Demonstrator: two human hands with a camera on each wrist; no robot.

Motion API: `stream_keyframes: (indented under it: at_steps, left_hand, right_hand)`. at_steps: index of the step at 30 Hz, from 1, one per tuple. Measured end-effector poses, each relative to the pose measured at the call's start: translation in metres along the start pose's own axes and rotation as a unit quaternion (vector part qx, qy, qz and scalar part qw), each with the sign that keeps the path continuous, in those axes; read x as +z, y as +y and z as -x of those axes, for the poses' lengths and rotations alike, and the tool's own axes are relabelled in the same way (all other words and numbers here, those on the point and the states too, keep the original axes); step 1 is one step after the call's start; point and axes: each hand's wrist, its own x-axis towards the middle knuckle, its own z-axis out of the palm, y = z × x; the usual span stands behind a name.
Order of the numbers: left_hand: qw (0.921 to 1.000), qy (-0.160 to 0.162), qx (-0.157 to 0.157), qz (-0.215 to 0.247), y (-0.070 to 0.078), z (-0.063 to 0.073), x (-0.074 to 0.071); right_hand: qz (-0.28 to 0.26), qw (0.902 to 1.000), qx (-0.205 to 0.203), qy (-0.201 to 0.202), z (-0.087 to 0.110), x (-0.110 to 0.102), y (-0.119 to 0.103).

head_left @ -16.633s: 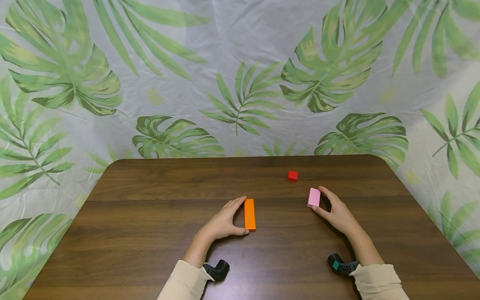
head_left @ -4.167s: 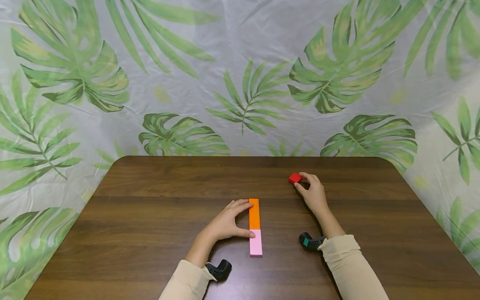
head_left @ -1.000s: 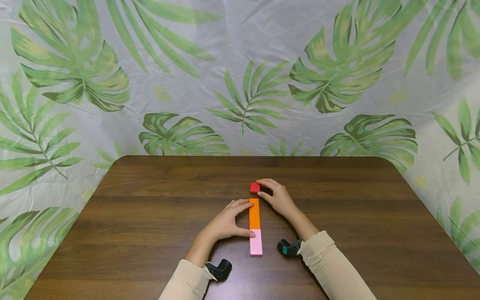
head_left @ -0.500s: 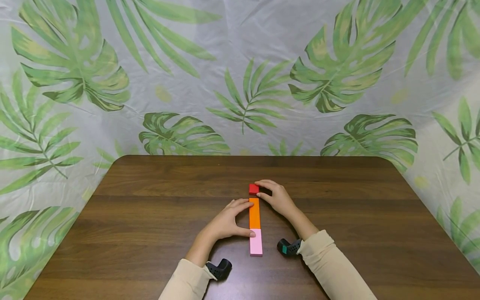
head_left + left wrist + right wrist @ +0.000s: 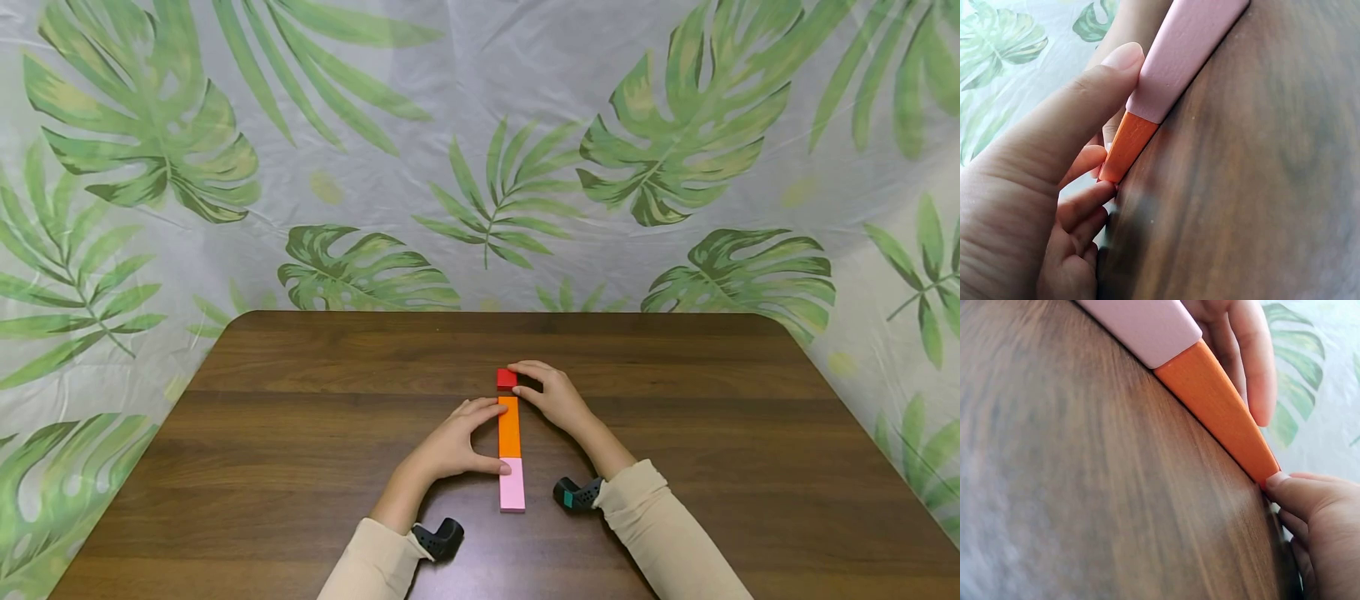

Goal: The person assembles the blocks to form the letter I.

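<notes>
An orange block (image 5: 508,427) and a pink block (image 5: 512,487) lie end to end on the table, pink nearer. Along their left side is my left hand (image 5: 448,443); its thumb touches the pink block and a fingertip the orange one. My right hand (image 5: 558,400) pinches a small red block (image 5: 506,379) between thumb and fingers, just beyond the orange block's far end. A narrow gap shows between red and orange in the head view. In the right wrist view the thumb (image 5: 1282,481) hides most of the red block.
The brown wooden table (image 5: 300,375) has rounded far corners. Behind it hangs a leaf-patterned cloth (image 5: 480,167). Black wrist cameras sit on the left wrist (image 5: 441,540) and right wrist (image 5: 576,496).
The pink block went from the right to the orange block's near end. My right hand then carried the red block left, lately sliding it slightly nearer the orange one. My left hand stayed.
</notes>
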Motion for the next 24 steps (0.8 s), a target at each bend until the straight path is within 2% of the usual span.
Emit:
stream_keyframes:
  at_steps: [24]
  left_hand:
    - [1.0, 0.0, 0.0, -0.001, -0.0017, -0.0003, 0.0007]
  right_hand:
    - [-0.007, 0.9998, 0.011, -0.012, -0.0002, -0.001, -0.0015]
